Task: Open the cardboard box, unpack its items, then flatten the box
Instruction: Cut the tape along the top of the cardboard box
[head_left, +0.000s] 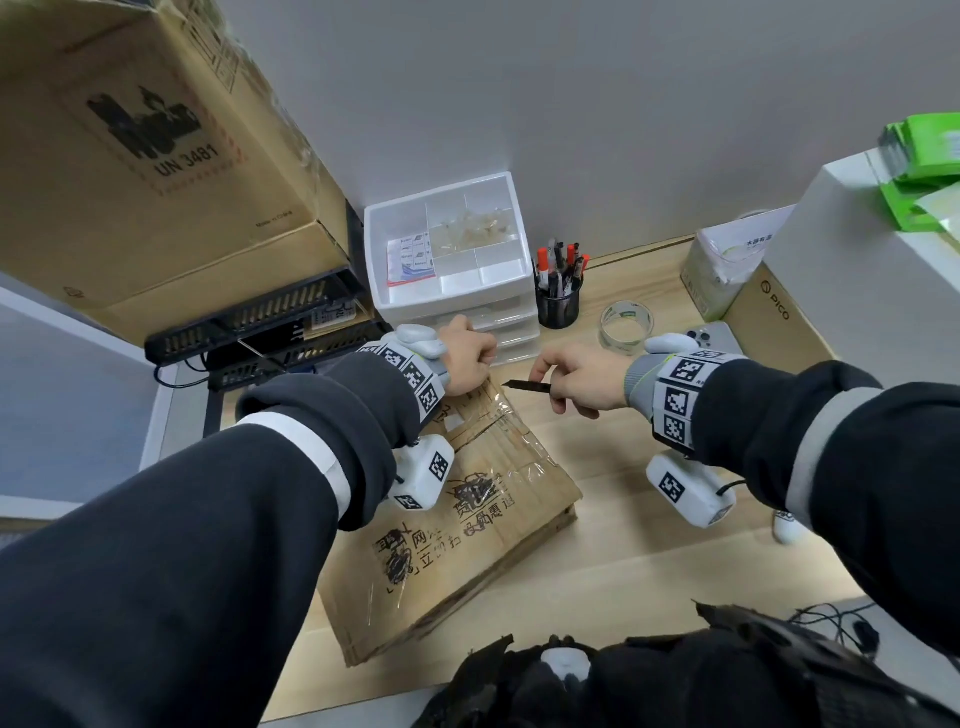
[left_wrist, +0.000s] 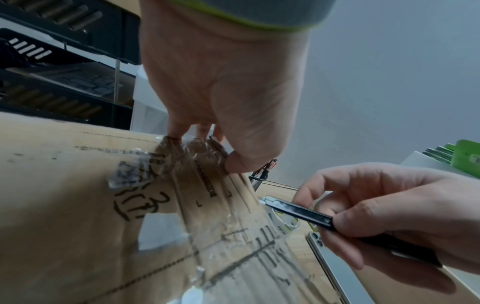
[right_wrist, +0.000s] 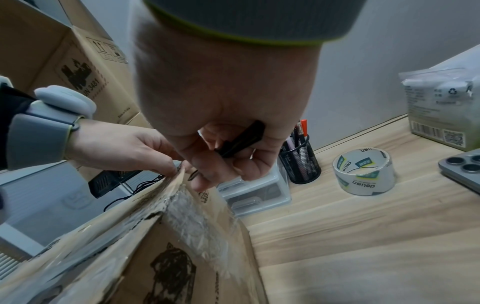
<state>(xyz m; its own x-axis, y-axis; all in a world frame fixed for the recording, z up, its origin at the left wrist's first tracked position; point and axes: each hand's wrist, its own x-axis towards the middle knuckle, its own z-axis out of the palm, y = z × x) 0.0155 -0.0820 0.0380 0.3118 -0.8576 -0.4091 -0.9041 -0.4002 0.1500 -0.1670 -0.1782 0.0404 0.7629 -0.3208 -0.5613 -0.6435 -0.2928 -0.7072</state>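
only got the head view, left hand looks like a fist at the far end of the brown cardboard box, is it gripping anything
Observer: Yes. The left wrist view shows the left hand pinching the taped far edge of the brown cardboard box, thumb on the near face, fingers behind.
Operator: is the blade out on that knife
Observer: A short silver tip shows past the handle of the slim black utility knife held in the right hand.
Operator: touching the box
Observer: Cannot tell. The tip sits right at the box's right edge, below the crumpled clear tape.
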